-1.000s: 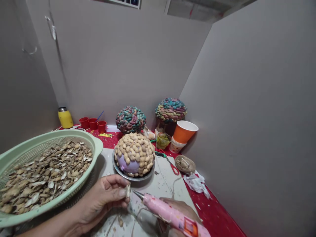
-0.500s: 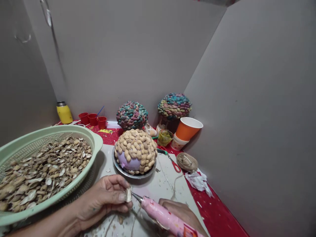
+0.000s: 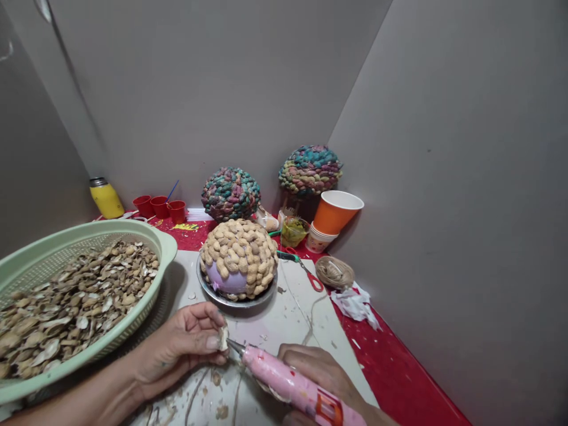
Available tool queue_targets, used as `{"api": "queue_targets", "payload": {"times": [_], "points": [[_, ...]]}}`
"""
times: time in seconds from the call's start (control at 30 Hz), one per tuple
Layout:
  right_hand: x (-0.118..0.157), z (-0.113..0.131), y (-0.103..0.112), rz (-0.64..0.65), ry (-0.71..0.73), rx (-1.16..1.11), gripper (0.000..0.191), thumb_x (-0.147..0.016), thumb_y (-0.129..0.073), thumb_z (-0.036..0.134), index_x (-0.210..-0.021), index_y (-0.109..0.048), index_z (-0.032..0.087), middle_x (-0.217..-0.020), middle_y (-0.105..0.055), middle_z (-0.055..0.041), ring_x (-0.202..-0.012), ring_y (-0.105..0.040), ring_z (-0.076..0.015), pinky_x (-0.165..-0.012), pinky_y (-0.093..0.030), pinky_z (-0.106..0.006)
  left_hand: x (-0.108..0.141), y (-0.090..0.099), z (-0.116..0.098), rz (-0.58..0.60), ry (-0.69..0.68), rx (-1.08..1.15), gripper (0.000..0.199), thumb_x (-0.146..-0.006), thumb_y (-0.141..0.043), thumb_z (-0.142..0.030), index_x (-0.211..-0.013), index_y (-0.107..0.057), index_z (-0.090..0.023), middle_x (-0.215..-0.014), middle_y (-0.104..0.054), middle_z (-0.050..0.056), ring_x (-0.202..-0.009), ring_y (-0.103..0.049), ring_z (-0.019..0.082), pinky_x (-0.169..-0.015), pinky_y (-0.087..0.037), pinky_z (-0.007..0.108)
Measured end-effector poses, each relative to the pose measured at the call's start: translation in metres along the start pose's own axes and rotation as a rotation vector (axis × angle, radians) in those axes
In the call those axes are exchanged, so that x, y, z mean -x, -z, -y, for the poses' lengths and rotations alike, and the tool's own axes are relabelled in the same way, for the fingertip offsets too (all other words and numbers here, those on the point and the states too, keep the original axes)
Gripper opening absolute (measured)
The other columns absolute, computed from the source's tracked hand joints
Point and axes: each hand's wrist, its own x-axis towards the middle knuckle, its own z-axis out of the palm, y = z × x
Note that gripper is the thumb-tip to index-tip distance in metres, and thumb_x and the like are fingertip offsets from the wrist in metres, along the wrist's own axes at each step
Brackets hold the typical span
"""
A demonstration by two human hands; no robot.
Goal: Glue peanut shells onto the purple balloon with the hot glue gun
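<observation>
Between its thumb and fingers, my left hand (image 3: 186,337) pinches a half peanut shell (image 3: 224,336), its pale hollow side facing right. My right hand (image 3: 315,373) is wrapped round a pink hot glue gun (image 3: 284,376). The gun's metal nozzle points left, right at the shell's inner side; whether it touches is too fine to tell. Just beyond my hands, a lilac balloon (image 3: 227,280) covered mostly in peanut shells (image 3: 242,251) rests in a shallow metal bowl (image 3: 242,304). A bare lilac patch shows at its front left.
At left stands a green colander (image 3: 164,260) full of peanut shells. Behind are two painted shell-covered balls (image 3: 231,194), red cups (image 3: 160,207), a yellow bottle (image 3: 106,198) and an orange paper cup (image 3: 335,213). Scissors (image 3: 313,278) and a twine bundle (image 3: 335,272) lie at right.
The whole view has shifted slightly, so things sit a little higher and further left. My hands keep their grips, with the nozzle still at the shell.
</observation>
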Motion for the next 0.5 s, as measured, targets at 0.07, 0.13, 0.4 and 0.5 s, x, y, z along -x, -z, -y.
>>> {"api": "queue_targets", "payload": {"times": [0.07, 0.13, 0.4, 0.5], "points": [[0.0024, -0.0016, -0.0003, 0.014, 0.015, 0.027, 0.052, -0.097, -0.037, 0.064, -0.070, -0.048, 0.020, -0.059, -0.042, 0.0001, -0.052, -0.041, -0.0152, -0.052, -0.027, -0.028, 0.0001, 0.0008, 0.0009, 0.001, 0.010, -0.008, 0.025, -0.066, -0.084, -0.014, -0.084, -0.066, -0.014, -0.077, -0.068, 0.002, -0.070, -0.064, 0.011, -0.069, -0.054, 0.023], [0.0031, -0.0037, -0.0010, -0.010, 0.052, 0.048, 0.051, -0.098, -0.037, 0.064, -0.073, -0.047, 0.020, -0.060, -0.042, 0.0004, -0.052, -0.041, -0.0149, -0.052, -0.028, -0.027, 0.0001, 0.0016, 0.0017, 0.002, 0.018, -0.016, 0.026, -0.065, -0.084, -0.014, -0.084, -0.066, -0.014, -0.077, -0.068, 0.002, -0.070, -0.065, 0.011, -0.069, -0.054, 0.023], [-0.0011, -0.0058, -0.0032, -0.069, 0.135, 0.121, 0.051, -0.100, -0.032, 0.063, -0.073, -0.041, 0.020, -0.060, -0.041, 0.0019, -0.050, -0.040, -0.0134, -0.049, -0.028, -0.026, 0.0003, 0.0012, 0.0018, 0.000, 0.039, -0.060, 0.030, -0.062, -0.087, -0.018, -0.083, -0.066, -0.014, -0.074, -0.068, 0.002, -0.067, -0.064, 0.011, -0.072, -0.053, 0.026], [-0.0018, -0.0047, -0.0034, -0.100, 0.163, 0.122, 0.052, -0.100, -0.034, 0.064, -0.071, -0.039, 0.021, -0.058, -0.038, 0.0031, -0.048, -0.038, -0.0126, -0.047, -0.026, -0.026, 0.0004, 0.0030, 0.0033, 0.005, 0.035, -0.079, 0.030, -0.063, -0.087, -0.019, -0.084, -0.066, -0.014, -0.074, -0.068, 0.003, -0.067, -0.064, 0.011, -0.072, -0.052, 0.026]]}}
